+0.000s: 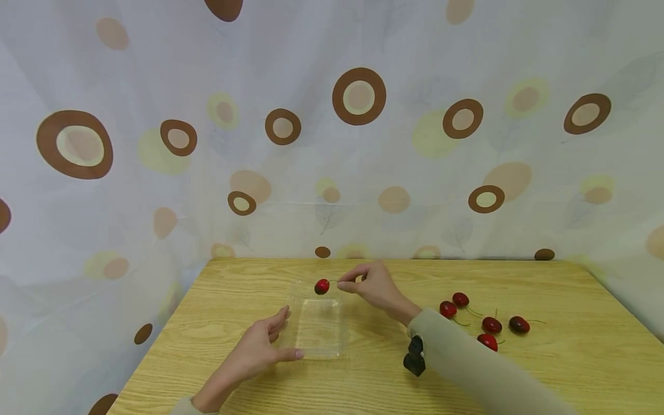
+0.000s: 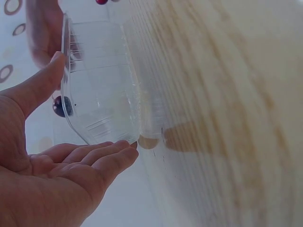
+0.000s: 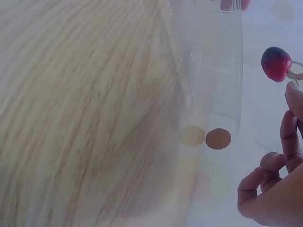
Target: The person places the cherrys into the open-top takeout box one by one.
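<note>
Of the two hands, the left hand (image 1: 259,349), at the lower left of centre in the head frame, has its thumb and fingers spread apart, the fingers extended. It is placed at the left side of a clear, rectangular plastic container (image 1: 320,328). In the left wrist view, the thumb tip lies at the container's rim and the fingers lie along its wall; the pressure applied cannot be told.

The right hand (image 1: 376,290), right of centre, pinches the thin green stem of a glossy, round, red-and-dark cherry (image 1: 321,286) between thumb and forefinger; its other fingers are curled. The cherry is at the centre of the head frame, over the far end of the container. In the right wrist view, it appears at the upper right, clear of the rim.

Five further red-and-dark stemmed cherries (image 1: 491,325) lie in a loose group at the lower right, on a yellowish wood-grain surface (image 1: 218,311). The container stands on this surface, at lower centre. A beige sleeve (image 1: 467,360) covers the right forearm; a black item (image 1: 415,357) shows at its cuff. A whitish patterned sheet (image 1: 311,173) with brown rings fills the upper frame.
</note>
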`<state>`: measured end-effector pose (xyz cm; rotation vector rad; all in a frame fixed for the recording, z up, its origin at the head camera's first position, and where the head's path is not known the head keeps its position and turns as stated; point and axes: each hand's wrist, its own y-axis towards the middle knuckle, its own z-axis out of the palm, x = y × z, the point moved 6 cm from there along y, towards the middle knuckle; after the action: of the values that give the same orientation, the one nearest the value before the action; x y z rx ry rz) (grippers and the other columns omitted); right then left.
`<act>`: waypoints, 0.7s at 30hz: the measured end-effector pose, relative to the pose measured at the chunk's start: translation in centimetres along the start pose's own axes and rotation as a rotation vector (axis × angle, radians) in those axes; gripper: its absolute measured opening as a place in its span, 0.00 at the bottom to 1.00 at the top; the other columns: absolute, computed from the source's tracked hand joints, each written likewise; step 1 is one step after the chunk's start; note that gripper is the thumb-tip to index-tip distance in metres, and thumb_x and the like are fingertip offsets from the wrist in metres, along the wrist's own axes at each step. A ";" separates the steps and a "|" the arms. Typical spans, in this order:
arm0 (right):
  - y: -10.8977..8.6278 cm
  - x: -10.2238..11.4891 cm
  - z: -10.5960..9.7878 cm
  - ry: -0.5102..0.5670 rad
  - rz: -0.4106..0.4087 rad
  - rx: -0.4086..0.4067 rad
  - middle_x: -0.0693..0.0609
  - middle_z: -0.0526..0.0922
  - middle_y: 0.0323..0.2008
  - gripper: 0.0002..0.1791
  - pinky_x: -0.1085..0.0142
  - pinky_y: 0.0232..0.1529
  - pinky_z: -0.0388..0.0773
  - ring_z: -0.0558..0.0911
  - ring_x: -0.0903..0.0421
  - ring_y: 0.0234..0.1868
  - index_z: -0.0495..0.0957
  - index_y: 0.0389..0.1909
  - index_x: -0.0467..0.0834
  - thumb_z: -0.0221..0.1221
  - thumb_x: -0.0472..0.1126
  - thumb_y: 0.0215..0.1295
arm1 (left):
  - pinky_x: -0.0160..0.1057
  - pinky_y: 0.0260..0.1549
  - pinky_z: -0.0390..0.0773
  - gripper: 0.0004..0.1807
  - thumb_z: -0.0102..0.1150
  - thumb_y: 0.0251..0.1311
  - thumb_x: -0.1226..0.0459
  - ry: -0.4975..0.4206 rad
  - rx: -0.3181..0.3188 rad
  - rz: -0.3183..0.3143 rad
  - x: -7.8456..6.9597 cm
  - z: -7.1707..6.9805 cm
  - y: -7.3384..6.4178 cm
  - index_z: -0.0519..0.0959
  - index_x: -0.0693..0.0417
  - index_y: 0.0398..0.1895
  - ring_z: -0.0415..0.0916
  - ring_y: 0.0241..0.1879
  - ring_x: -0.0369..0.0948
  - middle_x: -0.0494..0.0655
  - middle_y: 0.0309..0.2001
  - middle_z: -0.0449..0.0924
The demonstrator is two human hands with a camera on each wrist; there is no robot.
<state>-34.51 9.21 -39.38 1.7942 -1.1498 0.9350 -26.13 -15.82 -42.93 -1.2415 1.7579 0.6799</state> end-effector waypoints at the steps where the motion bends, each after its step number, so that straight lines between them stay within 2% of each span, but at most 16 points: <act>1: 0.1 0.0 0.2 -0.001 0.006 -0.002 0.53 0.89 0.37 0.06 0.64 0.29 0.70 0.70 0.55 0.27 0.93 0.39 0.39 0.73 0.38 0.67 | 0.63 0.66 0.71 0.57 0.80 0.58 0.59 0.001 0.000 0.000 0.0 0.0 0.0 0.54 0.70 0.82 0.62 0.73 0.68 0.70 0.77 0.60; 14: 1.0 0.1 2.2 -0.040 0.010 -0.017 0.53 0.88 0.36 0.02 0.66 0.24 0.68 0.68 0.57 0.22 0.93 0.35 0.42 0.73 0.37 0.66 | 0.64 0.67 0.69 0.57 0.80 0.59 0.58 -0.012 0.004 -0.006 -0.1 0.1 -0.1 0.54 0.70 0.82 0.61 0.73 0.69 0.70 0.77 0.60; 21: 1.4 -0.1 3.0 -0.078 0.023 -0.020 0.53 0.88 0.37 0.02 0.64 0.29 0.74 0.75 0.57 0.29 0.93 0.34 0.43 0.73 0.37 0.66 | 0.65 0.67 0.68 0.57 0.80 0.59 0.58 -0.001 0.001 0.008 -0.1 0.1 -0.1 0.54 0.71 0.81 0.61 0.73 0.69 0.71 0.76 0.61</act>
<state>-35.33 6.14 -40.38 1.8188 -1.2272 0.8706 -25.98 -15.74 -42.84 -1.2343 1.7623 0.6846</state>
